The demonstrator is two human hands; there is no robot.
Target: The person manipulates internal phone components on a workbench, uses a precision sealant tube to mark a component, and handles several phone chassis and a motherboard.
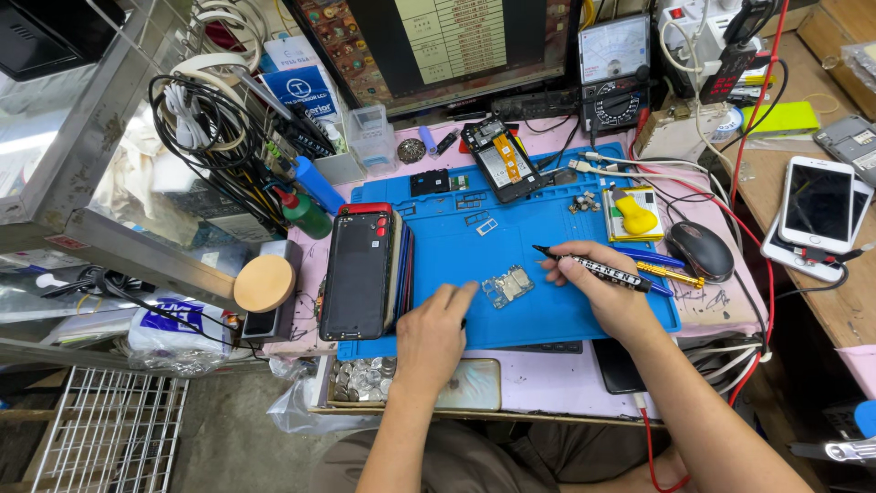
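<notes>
My right hand [607,288] holds a black marker pen [593,267], its tip pointing left above a blue work mat [456,246]. A small phone circuit board [508,286] lies on the mat just left of the pen tip. My left hand [433,333] rests on the mat with its fingertips beside that board, holding nothing I can see. A black phone back cover [358,274] lies on a stack at the mat's left edge.
An opened phone [500,160] lies at the mat's far edge, below a monitor [438,46] and an analogue meter [613,68]. A computer mouse [698,249], screwdrivers [666,271], white phones [817,210] and red cables crowd the right. Tangled cables and bottles stand left.
</notes>
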